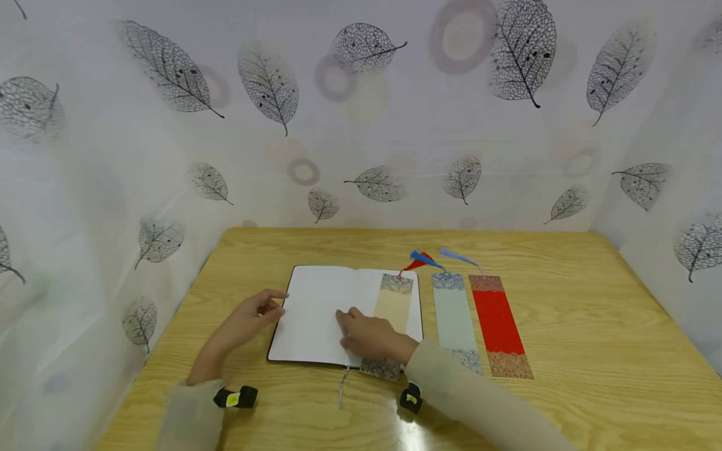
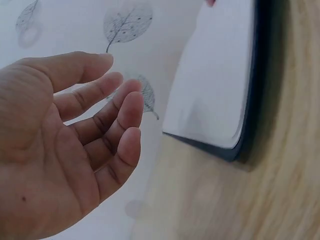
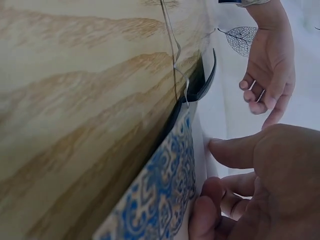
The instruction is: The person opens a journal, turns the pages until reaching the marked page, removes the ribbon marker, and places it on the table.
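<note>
An open notebook point(image 1: 316, 313) with white pages and a dark cover lies on the table. My right hand point(image 1: 369, 335) rests on it near the middle fold, index finger extended along the page and the other fingers bent. Under that hand's wrist passes a cream bookmark point(image 1: 393, 307) with patterned ends and a red tassel, lying over the right page; its lower end extends past the notebook's bottom edge. At the notebook's left edge is my left hand point(image 1: 248, 319), its fingers loosely curved. In the left wrist view that hand point(image 2: 85, 135) holds nothing and appears apart from the notebook point(image 2: 215, 90).
To the right lie a pale green bookmark point(image 1: 454, 313) with a blue tassel and a red bookmark point(image 1: 499, 322) with a lavender tassel. A thin grey ribbon point(image 1: 341, 388) hangs out below the notebook. Leaf-patterned white sheeting point(image 1: 271, 213) surrounds the wooden table point(image 1: 598, 313).
</note>
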### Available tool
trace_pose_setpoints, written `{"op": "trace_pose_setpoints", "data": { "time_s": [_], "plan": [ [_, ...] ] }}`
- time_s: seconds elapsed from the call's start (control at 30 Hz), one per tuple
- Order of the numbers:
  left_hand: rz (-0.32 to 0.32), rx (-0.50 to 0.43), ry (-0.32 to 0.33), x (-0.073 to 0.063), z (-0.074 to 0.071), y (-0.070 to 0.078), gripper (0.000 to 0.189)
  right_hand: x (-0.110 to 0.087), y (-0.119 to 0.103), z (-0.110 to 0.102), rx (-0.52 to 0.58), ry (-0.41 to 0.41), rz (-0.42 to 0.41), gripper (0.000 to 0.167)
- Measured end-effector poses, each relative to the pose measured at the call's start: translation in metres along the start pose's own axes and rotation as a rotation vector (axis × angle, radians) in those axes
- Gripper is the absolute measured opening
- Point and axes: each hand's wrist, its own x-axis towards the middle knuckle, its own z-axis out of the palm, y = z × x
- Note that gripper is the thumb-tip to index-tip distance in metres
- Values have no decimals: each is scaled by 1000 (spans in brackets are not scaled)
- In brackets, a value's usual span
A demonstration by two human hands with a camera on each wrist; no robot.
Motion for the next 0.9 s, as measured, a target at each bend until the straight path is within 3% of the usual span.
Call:
{"op": "trace_pose_setpoints", "data": {
  "time_s": [0.23,0.53,0.63,0.77,0.9],
  "plan": [
    [-71,-14,-80,7,16,-1,40,2,-5,-1,-51,17,21,57],
    [-75,6,-164,5,15,-4,42,7,-9,-3,-49,68,19,54],
    [-86,11,-182,6,15,-7,44,9,-6,-13,14,64,27,52],
    [-88,7,-201,9,18,-11,47,11,10,-31,121,94,39,48],
    [-87,9,-208,9,20,-11,48,10,43,-45,148,138,95,52]
  ]
}}
